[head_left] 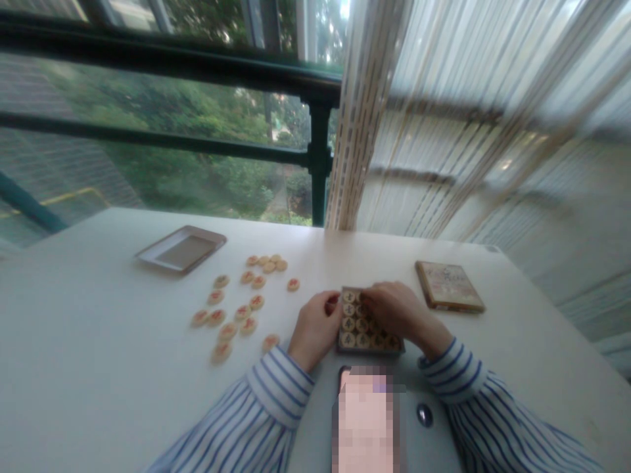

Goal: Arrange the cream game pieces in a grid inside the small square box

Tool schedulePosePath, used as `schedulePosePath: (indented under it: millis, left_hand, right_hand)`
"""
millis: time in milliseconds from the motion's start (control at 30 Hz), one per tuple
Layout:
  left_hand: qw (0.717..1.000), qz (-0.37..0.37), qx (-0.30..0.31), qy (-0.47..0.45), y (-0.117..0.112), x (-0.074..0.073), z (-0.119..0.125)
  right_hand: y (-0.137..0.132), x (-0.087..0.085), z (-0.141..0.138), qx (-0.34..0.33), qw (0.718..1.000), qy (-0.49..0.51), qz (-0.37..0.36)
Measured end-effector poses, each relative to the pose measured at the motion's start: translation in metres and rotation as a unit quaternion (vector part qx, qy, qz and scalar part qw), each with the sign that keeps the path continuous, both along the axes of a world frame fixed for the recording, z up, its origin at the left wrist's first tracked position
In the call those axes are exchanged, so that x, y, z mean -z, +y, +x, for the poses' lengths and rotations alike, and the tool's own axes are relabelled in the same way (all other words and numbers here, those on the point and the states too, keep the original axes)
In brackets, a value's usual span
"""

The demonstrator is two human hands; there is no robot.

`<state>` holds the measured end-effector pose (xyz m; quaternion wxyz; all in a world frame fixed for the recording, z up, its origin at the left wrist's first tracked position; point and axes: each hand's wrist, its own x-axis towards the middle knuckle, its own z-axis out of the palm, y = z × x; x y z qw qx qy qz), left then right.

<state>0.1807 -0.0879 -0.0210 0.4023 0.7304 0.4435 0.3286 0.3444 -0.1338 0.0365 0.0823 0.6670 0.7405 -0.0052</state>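
Note:
A small open box point(371, 353) sits on the table in front of me, with round wooden xiangqi pieces point(348, 340) laid in it in rows, dark characters facing up. At the box's left side is my left hand point(315, 328), its fingers curled and its fingertips against the edge. My right hand point(401, 312) reaches over the box from the right, fingers closed and pointing down at the upper rows. It covers part of the pieces, and what its fingertips pinch is hidden. Loose xiangqi pieces point(228, 330), mostly with red characters, lie scattered to the left.
A shallow tray-like lid point(182, 269) lies at the back left. At the right is a flat printed box point(451, 287). A phone point(344, 378), largely blurred out, and a dark shiny oval object point(424, 415) are close to me. Behind the white table point(123, 315) stand a railing and a string curtain.

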Motion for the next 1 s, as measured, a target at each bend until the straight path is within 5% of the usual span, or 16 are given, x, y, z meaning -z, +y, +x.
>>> schedulePosePath:
  millis: [1000]
  left_hand:
    - [1.0,-0.014,0.002,0.004,-0.0011,-0.0052,0.0]
  right_hand:
    - [0.0011,0.0,0.0,-0.001,1.0,-0.004,-0.008]
